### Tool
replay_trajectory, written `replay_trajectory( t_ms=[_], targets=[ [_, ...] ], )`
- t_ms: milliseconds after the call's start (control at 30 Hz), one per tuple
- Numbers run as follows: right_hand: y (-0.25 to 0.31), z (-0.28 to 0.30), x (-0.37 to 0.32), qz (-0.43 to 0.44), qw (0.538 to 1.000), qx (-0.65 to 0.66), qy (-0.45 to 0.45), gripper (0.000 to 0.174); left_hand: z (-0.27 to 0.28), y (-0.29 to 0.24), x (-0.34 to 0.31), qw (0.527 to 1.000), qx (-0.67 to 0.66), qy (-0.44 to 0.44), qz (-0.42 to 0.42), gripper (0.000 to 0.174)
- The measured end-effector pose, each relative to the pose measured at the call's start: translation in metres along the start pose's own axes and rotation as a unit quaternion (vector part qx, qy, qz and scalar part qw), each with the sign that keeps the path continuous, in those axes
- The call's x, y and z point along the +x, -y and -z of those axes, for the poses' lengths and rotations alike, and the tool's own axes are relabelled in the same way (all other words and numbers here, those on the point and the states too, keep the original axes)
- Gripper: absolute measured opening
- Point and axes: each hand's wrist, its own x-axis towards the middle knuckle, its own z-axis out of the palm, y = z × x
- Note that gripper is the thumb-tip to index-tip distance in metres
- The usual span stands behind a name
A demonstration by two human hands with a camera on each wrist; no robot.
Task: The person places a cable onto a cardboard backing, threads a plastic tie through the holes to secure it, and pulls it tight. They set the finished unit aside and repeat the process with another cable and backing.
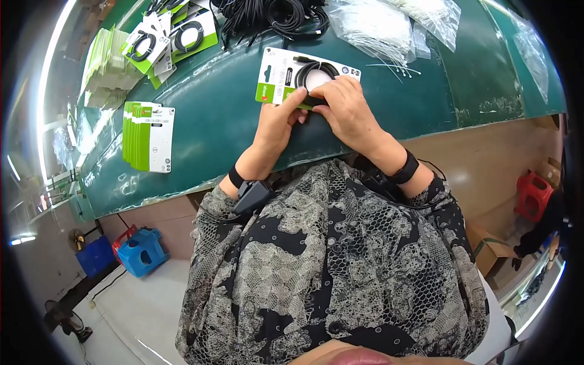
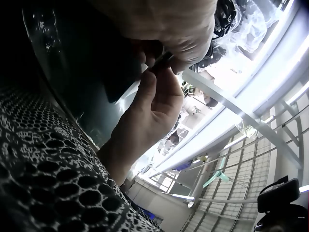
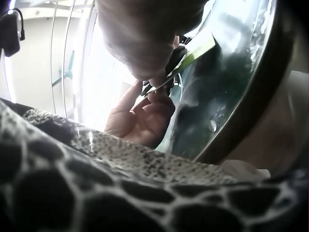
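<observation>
A white and green packaging card (image 1: 280, 70) is held over the green table in the head view. On its front lies a coiled black cable (image 1: 301, 74). My left hand (image 1: 275, 126) grips the lower edge of the card, thumb on the front beside the coil. From the other side my right hand (image 1: 353, 112) pinches at the coil and the card's lower edge, its fingers bent close to the left thumb. Both wrist views show the two hands meeting fingertip to fingertip, and the green card edge (image 3: 195, 52) shows in the right wrist view. What the fingertips pinch behind the card is hidden.
A stack of cards (image 1: 146, 137) lies left on the table (image 1: 225, 121). Behind it are more cards (image 1: 109, 64) and carded cables (image 1: 191, 38). Loose black cables (image 1: 280, 18) are piled at the back, beside bags of white cable ties (image 1: 371, 24) and some loose ties (image 1: 395, 68).
</observation>
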Motion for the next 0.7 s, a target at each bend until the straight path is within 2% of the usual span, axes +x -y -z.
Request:
replay_trajectory(
  t_ms=[100, 200, 333, 633, 700],
  targets=[
    [-0.006, 0.0, -0.004, 0.026, 0.999, 0.003, -0.02, 0.028, 0.001, 0.004, -0.004, 1.0, 0.021, 0.0, -0.01, 0.019],
    [-0.012, 0.002, -0.006, 0.045, 0.998, 0.048, 0.002, 0.027, -0.004, 0.001, -0.007, 0.999, 0.038, -0.005, -0.013, 0.019],
    [-0.015, 0.008, -0.005, 0.058, 0.998, 0.029, 0.008, 0.027, -0.01, 0.0, -0.006, 0.998, 0.047, -0.03, -0.007, 0.019],
    [-0.027, 0.017, -0.006, 0.006, 0.997, 0.062, 0.039, 0.028, -0.02, 0.011, -0.005, 0.995, 0.086, -0.051, -0.023, 0.016],
    [-0.029, 0.016, -0.007, 0.014, 0.997, 0.051, 0.048, 0.036, -0.021, 0.013, -0.003, 0.993, 0.102, -0.056, -0.027, 0.015]
  ],
)
